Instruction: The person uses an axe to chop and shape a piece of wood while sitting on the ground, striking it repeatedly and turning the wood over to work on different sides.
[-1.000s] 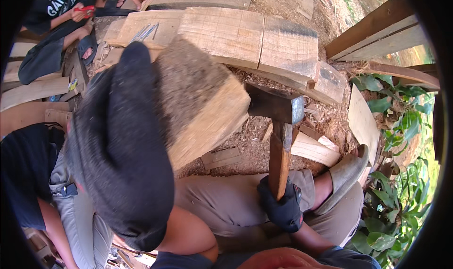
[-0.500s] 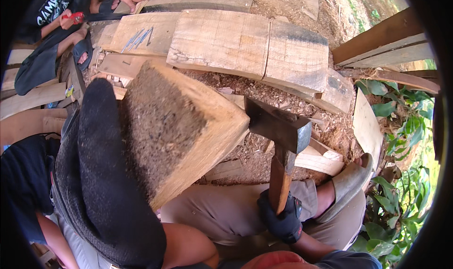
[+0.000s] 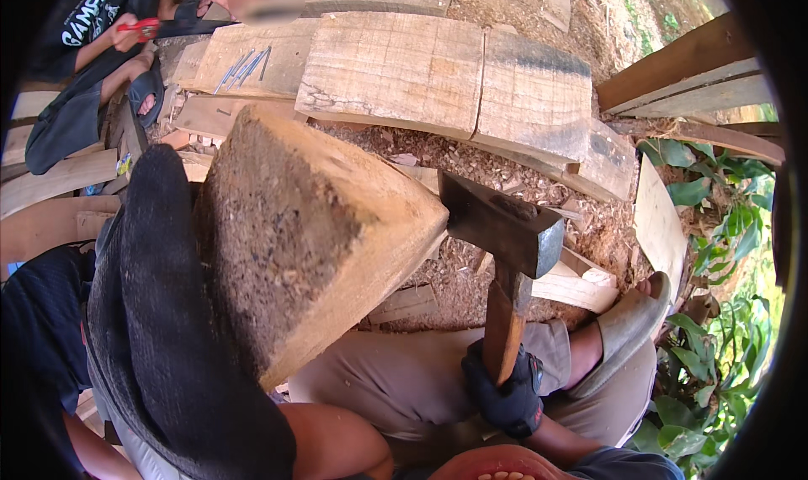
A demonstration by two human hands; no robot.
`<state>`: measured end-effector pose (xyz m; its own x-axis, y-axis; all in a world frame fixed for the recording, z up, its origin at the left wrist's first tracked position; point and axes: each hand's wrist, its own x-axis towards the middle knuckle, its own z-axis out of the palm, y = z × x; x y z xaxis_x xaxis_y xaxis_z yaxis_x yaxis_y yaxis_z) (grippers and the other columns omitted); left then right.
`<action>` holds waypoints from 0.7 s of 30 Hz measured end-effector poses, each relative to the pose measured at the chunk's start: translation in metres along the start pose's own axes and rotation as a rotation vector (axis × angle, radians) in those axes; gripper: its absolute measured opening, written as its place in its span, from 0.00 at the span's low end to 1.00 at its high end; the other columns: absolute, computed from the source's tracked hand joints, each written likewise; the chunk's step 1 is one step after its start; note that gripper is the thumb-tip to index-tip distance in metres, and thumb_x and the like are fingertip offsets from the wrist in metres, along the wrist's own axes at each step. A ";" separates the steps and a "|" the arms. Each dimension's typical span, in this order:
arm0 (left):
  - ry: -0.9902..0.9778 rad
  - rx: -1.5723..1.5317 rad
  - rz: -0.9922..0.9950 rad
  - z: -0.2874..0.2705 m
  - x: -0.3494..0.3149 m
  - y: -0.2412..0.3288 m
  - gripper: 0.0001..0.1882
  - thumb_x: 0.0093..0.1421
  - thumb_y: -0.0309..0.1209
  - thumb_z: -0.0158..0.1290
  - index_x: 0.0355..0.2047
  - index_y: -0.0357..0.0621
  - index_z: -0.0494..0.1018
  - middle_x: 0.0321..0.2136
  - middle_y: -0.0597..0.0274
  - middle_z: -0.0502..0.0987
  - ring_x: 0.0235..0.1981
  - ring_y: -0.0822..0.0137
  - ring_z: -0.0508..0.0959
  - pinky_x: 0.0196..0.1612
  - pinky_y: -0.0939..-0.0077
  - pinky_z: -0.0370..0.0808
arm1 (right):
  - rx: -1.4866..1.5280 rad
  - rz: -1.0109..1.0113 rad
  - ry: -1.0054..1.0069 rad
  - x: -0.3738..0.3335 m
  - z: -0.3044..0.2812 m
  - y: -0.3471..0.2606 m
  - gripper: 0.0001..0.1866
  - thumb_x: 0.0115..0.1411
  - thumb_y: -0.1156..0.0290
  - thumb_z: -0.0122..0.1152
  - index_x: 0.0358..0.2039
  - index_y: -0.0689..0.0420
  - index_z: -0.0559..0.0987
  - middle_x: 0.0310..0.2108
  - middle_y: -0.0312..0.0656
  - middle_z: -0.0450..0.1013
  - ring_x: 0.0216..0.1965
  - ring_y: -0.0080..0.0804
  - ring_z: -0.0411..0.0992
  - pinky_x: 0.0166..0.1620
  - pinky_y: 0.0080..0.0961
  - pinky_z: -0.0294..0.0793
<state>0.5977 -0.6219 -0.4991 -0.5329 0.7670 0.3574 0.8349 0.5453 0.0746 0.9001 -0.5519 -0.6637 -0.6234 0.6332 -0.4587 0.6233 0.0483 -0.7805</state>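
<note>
My left hand point(image 3: 181, 345), in a dark knit glove, grips a thick wooden block point(image 3: 311, 228) and holds it upright close to the camera, its rough dirty end face toward me. My right hand point(image 3: 505, 392), in a black glove, is closed around the wooden handle of a hatchet point(image 3: 505, 228). The dark steel head of the hatchet rests against the right edge of the block, blade side hidden behind the wood. My legs in beige trousers point(image 3: 404, 387) lie below.
Curved pale planks point(image 3: 438, 76) lie on chip-strewn ground ahead. Several nails point(image 3: 244, 63) rest on a board at upper left, where another person point(image 3: 93, 51) sits holding a red tool. A sandal point(image 3: 623, 328) is at right, wooden beams point(image 3: 690, 68) and green plants point(image 3: 724, 253) beyond.
The block has come up closer to the camera and turned, showing more of its end face. The hatchet head has stayed against its right edge.
</note>
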 end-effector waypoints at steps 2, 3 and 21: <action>0.004 0.012 0.001 -0.002 0.001 0.006 0.20 0.75 0.24 0.45 0.62 0.30 0.77 0.58 0.46 0.82 0.56 0.55 0.83 0.60 0.63 0.78 | -0.044 -0.031 0.028 -0.002 0.000 -0.003 0.13 0.64 0.58 0.74 0.40 0.52 0.85 0.31 0.49 0.79 0.26 0.51 0.80 0.30 0.48 0.77; 0.009 0.036 -0.002 -0.002 0.000 0.009 0.20 0.75 0.24 0.45 0.62 0.31 0.77 0.58 0.46 0.82 0.56 0.55 0.83 0.60 0.63 0.78 | -0.067 -0.050 0.043 -0.001 0.001 -0.004 0.13 0.64 0.57 0.74 0.40 0.52 0.85 0.30 0.49 0.79 0.27 0.51 0.81 0.30 0.48 0.77; -0.165 0.046 -0.228 -0.042 -0.009 0.044 0.53 0.51 0.69 0.67 0.67 0.43 0.73 0.50 0.41 0.85 0.52 0.45 0.86 0.54 0.52 0.81 | 0.466 -0.092 0.013 -0.030 -0.032 -0.031 0.18 0.68 0.57 0.67 0.41 0.61 0.77 0.21 0.38 0.75 0.18 0.26 0.75 0.23 0.30 0.74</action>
<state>0.6448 -0.6185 -0.4600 -0.7245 0.6655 0.1794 0.6859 0.7219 0.0915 0.9141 -0.5476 -0.6120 -0.6585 0.6520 -0.3758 0.2857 -0.2454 -0.9264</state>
